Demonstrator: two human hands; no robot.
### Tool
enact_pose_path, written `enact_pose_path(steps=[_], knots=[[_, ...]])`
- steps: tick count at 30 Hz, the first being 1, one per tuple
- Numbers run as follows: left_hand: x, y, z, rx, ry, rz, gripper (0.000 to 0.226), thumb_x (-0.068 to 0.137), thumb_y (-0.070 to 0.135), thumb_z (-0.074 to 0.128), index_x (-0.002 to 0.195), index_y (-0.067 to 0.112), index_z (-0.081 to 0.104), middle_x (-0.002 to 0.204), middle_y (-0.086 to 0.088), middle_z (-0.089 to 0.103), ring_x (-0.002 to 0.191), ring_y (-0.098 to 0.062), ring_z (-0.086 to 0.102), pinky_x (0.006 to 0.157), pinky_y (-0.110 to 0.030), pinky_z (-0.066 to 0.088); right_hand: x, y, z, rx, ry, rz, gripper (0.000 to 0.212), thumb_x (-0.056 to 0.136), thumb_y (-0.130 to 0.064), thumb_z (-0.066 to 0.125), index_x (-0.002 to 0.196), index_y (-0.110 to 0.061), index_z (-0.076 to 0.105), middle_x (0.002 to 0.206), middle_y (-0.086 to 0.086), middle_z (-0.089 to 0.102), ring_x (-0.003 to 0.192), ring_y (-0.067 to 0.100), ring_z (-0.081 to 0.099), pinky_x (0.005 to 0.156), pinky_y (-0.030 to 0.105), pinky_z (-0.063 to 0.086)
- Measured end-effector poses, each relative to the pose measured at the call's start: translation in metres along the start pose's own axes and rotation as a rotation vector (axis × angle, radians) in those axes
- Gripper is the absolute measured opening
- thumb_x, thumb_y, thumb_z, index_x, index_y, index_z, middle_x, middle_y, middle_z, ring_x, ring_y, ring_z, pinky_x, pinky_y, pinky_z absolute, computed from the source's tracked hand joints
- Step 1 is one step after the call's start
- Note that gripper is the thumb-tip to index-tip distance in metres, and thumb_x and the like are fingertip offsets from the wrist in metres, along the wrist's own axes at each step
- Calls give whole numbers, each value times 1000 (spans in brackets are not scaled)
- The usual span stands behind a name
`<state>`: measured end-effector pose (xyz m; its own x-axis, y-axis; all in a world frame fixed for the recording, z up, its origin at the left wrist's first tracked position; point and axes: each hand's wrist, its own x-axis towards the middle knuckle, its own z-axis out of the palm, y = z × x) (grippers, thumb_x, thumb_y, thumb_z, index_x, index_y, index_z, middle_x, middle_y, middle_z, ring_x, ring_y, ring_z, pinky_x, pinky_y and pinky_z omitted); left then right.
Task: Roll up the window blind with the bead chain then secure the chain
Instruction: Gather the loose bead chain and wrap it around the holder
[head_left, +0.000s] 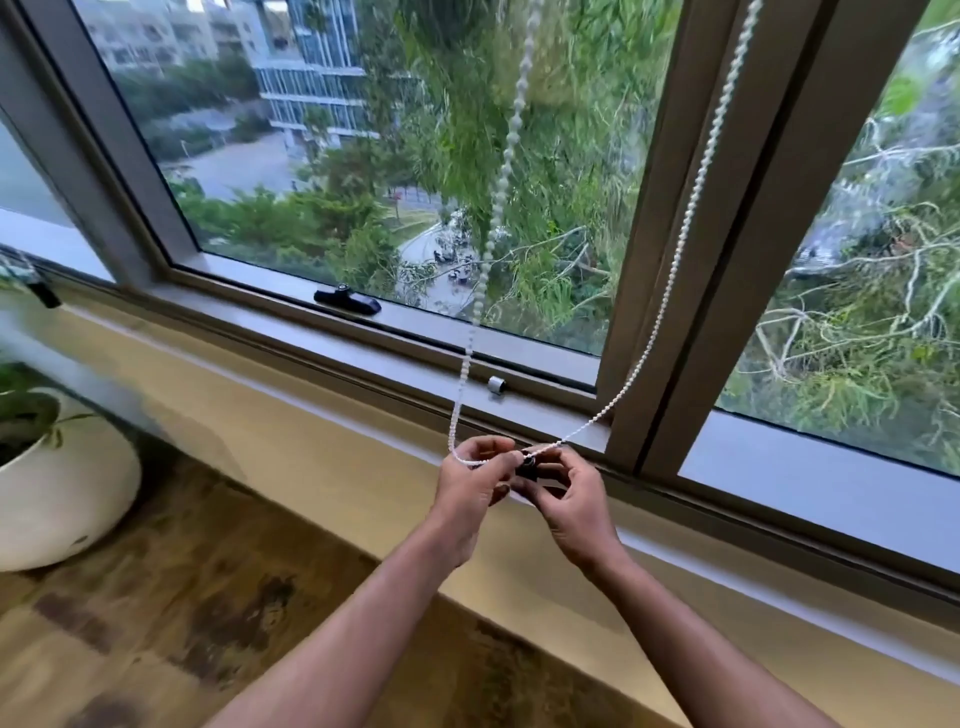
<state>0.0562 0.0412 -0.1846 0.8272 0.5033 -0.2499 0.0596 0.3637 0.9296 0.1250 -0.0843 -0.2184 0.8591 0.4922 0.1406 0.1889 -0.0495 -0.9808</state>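
A white bead chain (691, 208) hangs in two strands from above the frame, in front of the window, and loops at the bottom just below the sill. My left hand (470, 483) pinches the bottom of that loop. My right hand (569, 499) grips a small black clip (529, 465) with the chain running into it. Both hands touch each other in front of the lower window frame (363, 358). The blind itself is out of view above.
A black window handle (345, 301) lies on the lower frame, with a small silver knob (497, 385) further right. A white pot with a green plant (57, 483) stands at the left on the wooden surface (182, 597). A vertical mullion (737, 234) rises at the right.
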Motion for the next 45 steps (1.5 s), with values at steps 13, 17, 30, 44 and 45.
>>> enact_pose_path(steps=[13,17,30,44,45], knots=[[12,8,-7,88,-416,-57,44,98,31,35,127,10,61,104,-12,72,87,-24,65,77,-43,55,11,-7,20,231,43,-39,25,80,-1,83,102,-11,76,104,12,79,99,24,76,87,32,59],[12,7,-5,141,-404,2,46,95,35,30,115,24,71,86,-5,64,59,-9,41,57,-28,32,7,-12,17,310,25,21,13,91,-25,75,102,-18,77,95,0,79,87,12,74,74,20,56],[-6,17,-8,-19,-442,57,47,105,27,23,134,6,53,81,-4,52,62,-13,34,58,-31,23,6,-9,19,414,158,163,24,96,-30,66,86,-12,77,68,1,64,51,10,45,50,22,44],[-3,20,-17,-113,-392,-13,40,103,32,30,109,6,61,78,-3,51,55,-10,32,56,-27,29,11,-16,31,494,38,263,20,87,-31,73,89,-11,70,67,2,62,58,18,43,54,28,43],[-2,21,-19,-115,-370,-18,41,104,32,30,110,6,61,83,-6,52,55,-10,32,57,-28,28,13,-16,30,489,14,267,20,88,-30,73,93,-11,71,71,3,63,60,18,45,56,29,44]])
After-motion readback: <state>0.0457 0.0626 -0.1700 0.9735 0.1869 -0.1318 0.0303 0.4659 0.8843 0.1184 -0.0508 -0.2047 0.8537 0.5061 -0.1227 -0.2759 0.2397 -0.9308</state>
